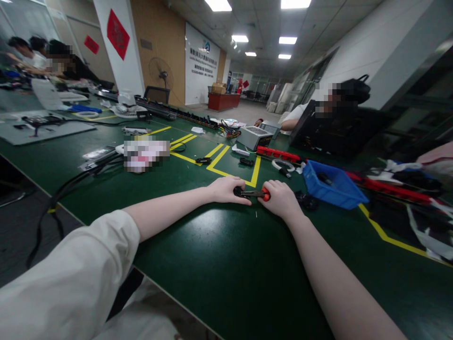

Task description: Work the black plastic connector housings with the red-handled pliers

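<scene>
Over the green table, my left hand (226, 190) is closed around a small black piece (238, 191), partly hidden by the fingers; its exact kind does not show. My right hand (281, 198) grips a pair of pliers (265, 193) by the red handles. The metal jaws point left and meet the black piece at my left fingertips. Just beyond my hands lie two small black parts, one black part (246, 162) nearer and another black part (203, 161) to its left. A coil of black cable (308, 200) rests right of my right hand.
A blue bin (334, 184) stands at the right, beside a red power strip (278, 154) and a white cable coil (283, 165). Further back is a grey power supply box (254, 137). Black cables (76, 177) hang over the left edge. Other people sit across the room and opposite.
</scene>
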Tool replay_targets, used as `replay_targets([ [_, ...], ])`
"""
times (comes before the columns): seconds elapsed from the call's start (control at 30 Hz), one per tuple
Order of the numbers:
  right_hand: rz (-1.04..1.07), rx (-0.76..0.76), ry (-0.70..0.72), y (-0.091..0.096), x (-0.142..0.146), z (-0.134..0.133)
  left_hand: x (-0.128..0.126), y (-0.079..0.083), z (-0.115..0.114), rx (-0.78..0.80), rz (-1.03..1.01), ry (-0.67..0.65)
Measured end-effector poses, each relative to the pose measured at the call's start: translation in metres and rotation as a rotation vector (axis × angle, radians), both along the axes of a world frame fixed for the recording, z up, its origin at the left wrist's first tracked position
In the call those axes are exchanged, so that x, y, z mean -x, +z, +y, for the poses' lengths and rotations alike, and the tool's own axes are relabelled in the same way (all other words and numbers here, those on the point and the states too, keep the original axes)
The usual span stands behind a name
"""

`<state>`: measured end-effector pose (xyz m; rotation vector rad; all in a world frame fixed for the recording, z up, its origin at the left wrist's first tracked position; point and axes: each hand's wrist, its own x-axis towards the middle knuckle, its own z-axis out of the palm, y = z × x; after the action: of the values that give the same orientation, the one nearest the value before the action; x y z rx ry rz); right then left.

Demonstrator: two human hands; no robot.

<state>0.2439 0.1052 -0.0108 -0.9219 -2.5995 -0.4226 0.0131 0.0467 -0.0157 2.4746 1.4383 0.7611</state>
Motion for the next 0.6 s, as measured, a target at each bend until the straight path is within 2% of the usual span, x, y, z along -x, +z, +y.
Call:
replay_targets([
  [0.27, -0.02, 0.025, -0.019, 0.001, 0.0017, -0.0028, -0.0003, 0.0009, 0.0001, -0.011, -0.003, -0.014],
  [0.47, -0.015, 0.052, -0.073, -0.0009, 0.0013, -0.0016, 0.0005, -0.0035, 0.0024, -0.037, -0.071, 0.019],
  [0.6, -0.022, 0.046, -0.119, -0.0003, 0.0023, -0.0021, 0.0017, -0.0061, 0.0027, -0.066, -0.109, -0.014],
])
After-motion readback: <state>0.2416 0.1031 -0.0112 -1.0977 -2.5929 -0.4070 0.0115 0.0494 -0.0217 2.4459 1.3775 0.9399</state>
